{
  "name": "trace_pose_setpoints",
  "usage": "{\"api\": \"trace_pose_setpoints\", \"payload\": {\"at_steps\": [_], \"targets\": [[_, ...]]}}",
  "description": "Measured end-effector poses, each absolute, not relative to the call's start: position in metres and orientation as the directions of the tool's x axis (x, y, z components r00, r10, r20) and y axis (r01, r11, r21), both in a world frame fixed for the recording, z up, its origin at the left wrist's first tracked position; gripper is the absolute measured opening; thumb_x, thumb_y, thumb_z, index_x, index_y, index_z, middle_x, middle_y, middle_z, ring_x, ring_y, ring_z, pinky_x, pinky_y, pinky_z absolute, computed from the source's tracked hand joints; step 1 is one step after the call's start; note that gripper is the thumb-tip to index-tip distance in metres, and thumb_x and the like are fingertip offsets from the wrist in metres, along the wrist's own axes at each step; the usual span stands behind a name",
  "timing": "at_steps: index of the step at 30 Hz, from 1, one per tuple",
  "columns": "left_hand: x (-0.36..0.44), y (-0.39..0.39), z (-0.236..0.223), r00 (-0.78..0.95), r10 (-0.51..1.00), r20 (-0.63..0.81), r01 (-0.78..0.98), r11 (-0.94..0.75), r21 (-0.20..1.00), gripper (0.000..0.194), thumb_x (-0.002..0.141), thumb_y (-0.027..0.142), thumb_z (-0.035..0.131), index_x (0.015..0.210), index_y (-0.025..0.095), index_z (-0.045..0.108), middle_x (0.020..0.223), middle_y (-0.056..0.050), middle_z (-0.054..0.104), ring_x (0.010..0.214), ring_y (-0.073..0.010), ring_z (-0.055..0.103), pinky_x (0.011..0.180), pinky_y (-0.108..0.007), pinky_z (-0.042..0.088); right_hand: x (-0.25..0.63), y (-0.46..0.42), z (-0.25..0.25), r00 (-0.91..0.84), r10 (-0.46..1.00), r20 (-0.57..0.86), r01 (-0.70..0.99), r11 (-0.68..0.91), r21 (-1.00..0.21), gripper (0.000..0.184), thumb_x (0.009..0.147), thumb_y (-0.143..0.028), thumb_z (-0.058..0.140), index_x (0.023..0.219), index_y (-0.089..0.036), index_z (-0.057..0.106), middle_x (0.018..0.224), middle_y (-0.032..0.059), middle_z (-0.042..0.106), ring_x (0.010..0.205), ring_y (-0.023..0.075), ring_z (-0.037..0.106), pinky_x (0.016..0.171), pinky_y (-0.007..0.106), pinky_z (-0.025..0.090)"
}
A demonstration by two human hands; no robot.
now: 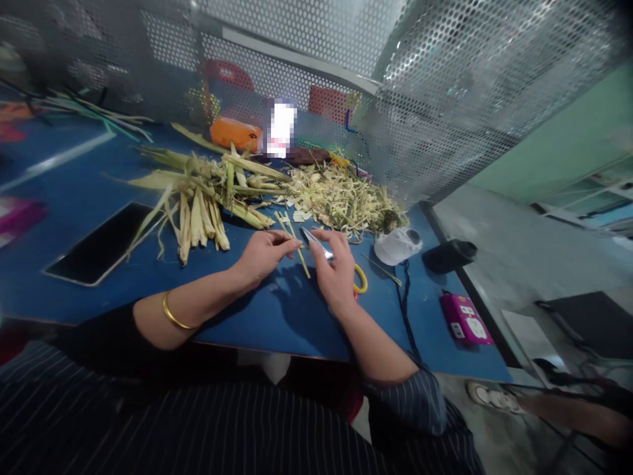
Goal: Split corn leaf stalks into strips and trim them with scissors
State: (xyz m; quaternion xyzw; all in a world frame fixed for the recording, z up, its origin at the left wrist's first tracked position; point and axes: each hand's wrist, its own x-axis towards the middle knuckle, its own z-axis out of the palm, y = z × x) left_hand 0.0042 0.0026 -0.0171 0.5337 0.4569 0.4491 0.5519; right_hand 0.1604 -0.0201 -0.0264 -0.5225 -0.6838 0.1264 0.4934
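My left hand [267,256] pinches thin pale-green plant strips [302,258] between thumb and fingertips, just over the blue table [277,310]. In my right hand [335,267] are scissors [316,243], with metal blades pointing up and left and a yellow handle loop [362,280] showing past the palm. The blade tips are close beside the strips; whether they touch is not clear. Beyond my hands lies a heap of cut plant scraps [341,198]. To its left is a pile of longer leafy stalks [208,198], with thick pale butts toward me.
A dark phone [106,241] lies at the left. On the right are a white-wrapped roll [395,247], a black bottle [449,256] and a purple packet [463,318]. An orange packet [235,134] rests near the perforated metal screen [297,53]. Someone's leg [568,417] shows at lower right.
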Motion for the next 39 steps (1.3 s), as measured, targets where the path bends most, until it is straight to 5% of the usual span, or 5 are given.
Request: {"api": "trace_pose_setpoints", "payload": {"at_steps": [8,16,28,34,39], "targets": [[0.000,0.003,-0.020,0.341,0.938,-0.062,0.084,0.035,0.996,0.036,0.078,0.048,0.064,0.060,0.017,0.066,0.048,0.002,0.042,0.048,-0.0092,0.032,0.050,-0.027,0.024,0.165,-0.013,-0.028,-0.088,0.986,0.138,0.106,0.147,-0.983,0.016,0.082,-0.038,0.066,0.082,-0.023,0.072,0.076,-0.0020,0.069,0.079,0.0151,0.062,0.080,0.030,0.047],[0.001,0.003,-0.017,0.336,0.932,-0.135,-0.046,0.160,0.986,0.034,0.071,0.049,0.073,0.060,0.017,0.065,0.063,-0.003,0.061,0.051,-0.0087,0.039,0.048,-0.026,0.029,0.162,-0.012,-0.028,-0.059,0.994,-0.091,-0.237,-0.103,-0.966,0.023,0.062,-0.028,0.081,0.082,-0.022,0.071,0.079,-0.0022,0.069,0.071,0.0127,0.060,0.076,0.029,0.049],[0.001,0.003,-0.014,0.361,0.931,-0.055,0.026,0.049,0.998,0.037,0.076,0.048,0.067,0.057,0.017,0.061,0.054,-0.002,0.056,0.051,-0.0105,0.046,0.052,-0.025,0.036,0.165,-0.011,-0.027,-0.170,0.957,-0.236,-0.243,-0.273,-0.931,0.024,0.062,-0.032,0.083,0.076,-0.019,0.070,0.072,-0.0012,0.066,0.066,0.0103,0.059,0.064,0.024,0.046],[-0.028,0.020,0.008,0.300,0.930,0.213,0.459,-0.336,0.822,0.015,0.071,0.032,0.070,0.061,0.021,0.072,0.066,-0.005,0.067,0.071,-0.0197,0.058,0.065,-0.029,0.039,0.167,-0.009,-0.035,-0.062,0.996,-0.062,-0.088,-0.067,-0.994,0.019,0.067,-0.032,0.079,0.077,-0.020,0.068,0.070,-0.0027,0.062,0.062,0.0099,0.051,0.061,0.024,0.041],[-0.094,0.029,0.046,-0.024,0.959,0.282,0.753,-0.168,0.636,0.019,0.076,0.030,0.065,0.083,0.018,0.078,0.082,-0.006,0.069,0.097,-0.0280,0.061,0.083,-0.034,0.039,0.168,-0.009,-0.037,-0.071,0.996,0.045,0.221,0.060,-0.973,0.016,0.074,-0.035,0.070,0.077,-0.020,0.064,0.068,-0.0027,0.060,0.061,0.0114,0.049,0.060,0.026,0.038]]}}
